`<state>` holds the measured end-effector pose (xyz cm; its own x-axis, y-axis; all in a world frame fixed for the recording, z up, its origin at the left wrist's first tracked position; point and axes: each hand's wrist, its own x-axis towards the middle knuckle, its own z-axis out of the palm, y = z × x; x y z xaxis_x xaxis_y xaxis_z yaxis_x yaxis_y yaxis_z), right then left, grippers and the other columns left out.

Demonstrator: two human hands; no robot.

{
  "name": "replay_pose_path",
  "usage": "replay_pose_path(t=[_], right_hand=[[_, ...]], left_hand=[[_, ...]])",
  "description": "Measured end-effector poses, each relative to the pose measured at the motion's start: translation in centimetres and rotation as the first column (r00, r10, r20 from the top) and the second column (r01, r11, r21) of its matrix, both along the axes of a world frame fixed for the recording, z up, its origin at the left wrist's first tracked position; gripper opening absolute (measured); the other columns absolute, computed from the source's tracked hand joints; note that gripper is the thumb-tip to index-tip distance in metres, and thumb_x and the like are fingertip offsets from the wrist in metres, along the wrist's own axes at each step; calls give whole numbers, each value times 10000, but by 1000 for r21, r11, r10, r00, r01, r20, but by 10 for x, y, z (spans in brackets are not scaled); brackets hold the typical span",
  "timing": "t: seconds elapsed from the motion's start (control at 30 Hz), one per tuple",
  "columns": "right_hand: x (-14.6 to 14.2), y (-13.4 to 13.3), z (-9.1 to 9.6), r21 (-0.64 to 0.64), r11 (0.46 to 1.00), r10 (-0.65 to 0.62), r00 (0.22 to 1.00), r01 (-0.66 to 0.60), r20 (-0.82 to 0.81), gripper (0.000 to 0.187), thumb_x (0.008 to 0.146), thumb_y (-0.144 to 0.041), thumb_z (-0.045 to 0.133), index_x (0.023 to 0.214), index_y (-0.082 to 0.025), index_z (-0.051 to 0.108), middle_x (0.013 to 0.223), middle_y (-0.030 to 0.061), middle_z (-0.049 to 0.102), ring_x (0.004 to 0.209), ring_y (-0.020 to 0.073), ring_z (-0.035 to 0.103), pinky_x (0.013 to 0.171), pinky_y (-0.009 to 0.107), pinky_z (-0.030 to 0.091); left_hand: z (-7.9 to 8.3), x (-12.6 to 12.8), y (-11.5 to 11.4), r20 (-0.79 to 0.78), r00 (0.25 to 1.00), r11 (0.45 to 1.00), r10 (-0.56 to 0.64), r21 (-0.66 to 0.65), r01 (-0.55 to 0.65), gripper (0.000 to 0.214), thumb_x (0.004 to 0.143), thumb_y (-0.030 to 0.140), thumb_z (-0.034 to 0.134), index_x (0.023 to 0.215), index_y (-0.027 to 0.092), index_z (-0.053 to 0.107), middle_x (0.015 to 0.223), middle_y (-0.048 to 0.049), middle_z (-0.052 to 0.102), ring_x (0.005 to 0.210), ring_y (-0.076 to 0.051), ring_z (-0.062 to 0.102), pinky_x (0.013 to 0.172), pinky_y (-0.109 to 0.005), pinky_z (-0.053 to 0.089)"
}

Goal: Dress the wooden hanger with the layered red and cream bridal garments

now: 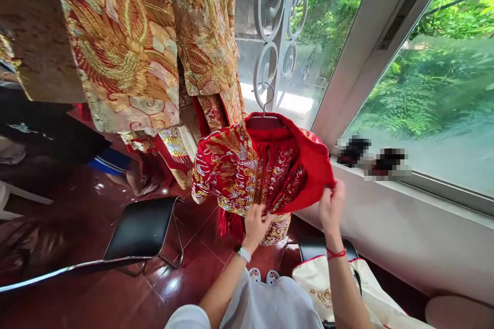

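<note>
A red jacket [239, 167] thick with gold embroidery hangs on a hanger [264, 119] in front of me, its plain red lining turned out on the right. My left hand [255, 223] pinches the embroidered front edge near the hem. My right hand [331, 204] grips the folded-back red edge of the same jacket. A watch sits on my left wrist and a red string on my right wrist.
Gold and red embroidered robes [127, 46] hang at upper left. A black chair [141, 231] stands on the dark red floor to my left. A window sill [417, 190] and large window run along the right. A cream embroidered bag [328, 288] lies by my right arm.
</note>
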<state>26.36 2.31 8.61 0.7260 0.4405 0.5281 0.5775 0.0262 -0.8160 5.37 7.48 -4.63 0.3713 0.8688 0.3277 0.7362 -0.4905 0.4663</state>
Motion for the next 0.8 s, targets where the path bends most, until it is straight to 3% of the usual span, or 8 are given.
replay_pose_path(t=[0.13, 0.23, 0.37, 0.47, 0.57, 0.63, 0.73, 0.8], right_hand=[[37, 26, 46, 133, 979, -168, 982, 156, 85, 128, 801, -217, 377, 850, -218, 496, 902, 74, 576, 903, 235, 552, 903, 409, 430], [67, 48, 67, 103, 982, -167, 983, 159, 82, 88, 800, -242, 383, 815, -226, 468, 814, 61, 562, 832, 240, 558, 880, 420, 446], [104, 66, 80, 57, 975, -219, 974, 215, 59, 79, 803, -307, 421, 820, -233, 443, 750, 33, 509, 757, 240, 527, 860, 449, 458], [118, 75, 84, 61, 998, -14, 998, 11, 55, 238, 809, -399, 498, 960, -219, 460, 895, 55, 569, 853, 241, 570, 905, 447, 478], [118, 76, 78, -49, 960, 279, 957, -276, 78, 646, 687, -509, 727, 1178, -215, 428, 1141, 94, 599, 1032, 259, 600, 966, 423, 486], [112, 75, 68, -160, 941, 315, 944, -297, 97, 845, 574, -520, 833, 1244, -212, 422, 1202, 115, 606, 1067, 286, 609, 963, 425, 496], [99, 77, 50, -279, 904, 361, 928, -323, 95, 672, 690, -525, 756, 1223, -200, 507, 1145, 125, 666, 998, 291, 641, 910, 429, 521], [93, 83, 40, -346, 822, 495, 868, -452, 41, 488, 796, -529, 640, 1150, -196, 591, 1105, 126, 702, 980, 291, 654, 909, 442, 527]], left_hand=[[69, 12, 85, 414, 850, 855, 326, 254, -452, 613, 727, 355, 756, 1223, 90, 511, 1154, -223, 591, 1126, -357, 574, 978, -522, 475], [100, 12, 118, 437, 855, 862, 280, 279, -424, 656, 714, 280, 727, 1291, 92, 479, 1217, -236, 585, 1154, -359, 583, 942, -489, 499], [118, -30, 115, 432, 889, 921, 153, 263, -287, 423, 809, 234, 565, 1222, 145, 581, 1121, -169, 677, 1027, -289, 669, 882, -403, 535], [140, -83, 108, 421, 903, 964, 85, 193, -180, 363, 794, 277, 527, 1115, 166, 657, 1001, -108, 723, 932, -268, 686, 869, -384, 543], [175, -133, 122, 400, 915, 993, 56, 78, -94, 353, 754, 302, 500, 1003, 148, 695, 826, -54, 716, 787, -239, 666, 773, -350, 551], [198, -157, 143, 395, 914, 992, 88, 50, -117, 361, 733, 302, 478, 966, 141, 702, 745, -33, 686, 727, -224, 643, 729, -334, 547], [222, -176, 188, 359, 913, 956, 195, 137, -258, 342, 737, 293, 471, 954, 149, 694, 781, -53, 686, 800, -248, 651, 812, -368, 545], [231, -179, 220, 304, 916, 914, 262, 227, -337, 307, 770, 282, 476, 957, 153, 681, 879, -97, 704, 942, -290, 657, 928, -417, 515]])
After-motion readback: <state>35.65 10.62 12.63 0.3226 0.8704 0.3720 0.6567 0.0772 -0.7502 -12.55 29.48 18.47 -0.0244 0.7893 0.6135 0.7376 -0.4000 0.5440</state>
